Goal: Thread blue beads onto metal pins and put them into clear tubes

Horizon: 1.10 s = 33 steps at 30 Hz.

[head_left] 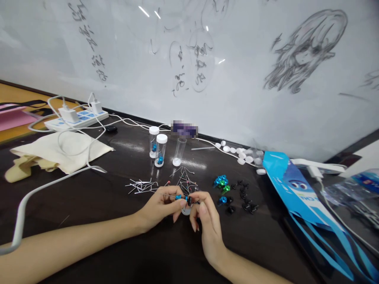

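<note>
Over the middle of the dark table, my left hand point(160, 209) is closed in a pinch on a small blue spool-shaped part point(178, 197) with a thin metal rod point(168, 195) at it. Opposite it, my right hand point(209, 227) pinches a small black round part point(189, 201) that meets the blue piece's right end. Fingers partly hide how these pieces join. A round white-rimmed item point(186, 212) shows below the fingertips. Behind my hands lie bent metal pins point(142, 185) and more pins with small coloured ends point(187, 179).
Two capped clear tubes point(160, 152) hold blue parts; an uncapped tube point(179, 152) stands beside them. Right of my hands are loose blue and green parts point(221, 181), black parts point(244, 193) and white caps point(241, 156). A blue bag point(281, 177), cloth pouch point(62, 150) and power strip point(79, 120) flank them.
</note>
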Each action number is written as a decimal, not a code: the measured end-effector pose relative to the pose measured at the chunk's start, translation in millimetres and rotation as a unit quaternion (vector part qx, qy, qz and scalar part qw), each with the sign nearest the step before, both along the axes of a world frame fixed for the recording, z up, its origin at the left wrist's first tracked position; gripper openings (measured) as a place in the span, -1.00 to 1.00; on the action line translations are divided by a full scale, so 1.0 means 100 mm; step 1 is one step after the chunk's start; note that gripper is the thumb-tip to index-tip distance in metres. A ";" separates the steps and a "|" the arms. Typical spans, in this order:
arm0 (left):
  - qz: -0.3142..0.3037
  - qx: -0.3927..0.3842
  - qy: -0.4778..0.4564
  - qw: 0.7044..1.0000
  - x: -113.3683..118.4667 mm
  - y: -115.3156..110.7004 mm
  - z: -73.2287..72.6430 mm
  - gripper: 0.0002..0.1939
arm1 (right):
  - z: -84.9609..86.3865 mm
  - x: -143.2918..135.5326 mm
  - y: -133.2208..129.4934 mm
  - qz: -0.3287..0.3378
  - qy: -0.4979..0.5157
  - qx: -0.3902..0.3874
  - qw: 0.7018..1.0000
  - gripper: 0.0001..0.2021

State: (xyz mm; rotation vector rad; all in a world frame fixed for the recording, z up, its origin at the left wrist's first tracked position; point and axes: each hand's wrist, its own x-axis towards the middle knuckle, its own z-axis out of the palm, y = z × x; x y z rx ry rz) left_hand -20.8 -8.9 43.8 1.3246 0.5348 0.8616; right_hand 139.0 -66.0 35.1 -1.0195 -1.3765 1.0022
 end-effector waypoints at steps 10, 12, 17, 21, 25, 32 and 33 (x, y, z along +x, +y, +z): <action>0.002 -0.005 -0.009 1.000 0.00 0.00 0.00 -0.70 | 0.02 -0.01 0.00 -0.002 0.002 -0.003 1.000 -0.69; 0.000 -0.002 -0.008 1.000 0.01 0.01 -0.01 -0.70 | 0.02 -0.01 0.01 -0.001 0.000 -0.005 1.000 -0.68; 0.002 -0.004 -0.010 1.000 0.01 0.02 -0.03 -0.70 | 0.03 -0.02 0.02 -0.002 0.006 0.001 1.000 -0.68; -0.001 0.004 -0.002 1.000 0.00 0.01 -0.02 -0.70 | 0.03 -0.01 0.01 -0.003 0.002 -0.008 1.000 -0.68; 0.002 -0.002 -0.004 1.000 0.01 0.00 -0.01 -0.70 | 0.03 0.00 0.00 -0.001 0.005 -0.005 1.000 -0.68; 0.007 -0.010 -0.008 1.000 0.01 0.00 -0.01 -0.71 | 0.02 -0.01 0.02 -0.001 0.001 -0.012 1.000 -0.67; 0.006 -0.010 -0.009 1.000 0.01 0.00 -0.01 -0.71 | 0.03 -0.01 0.02 -0.001 0.000 -0.011 1.000 -0.67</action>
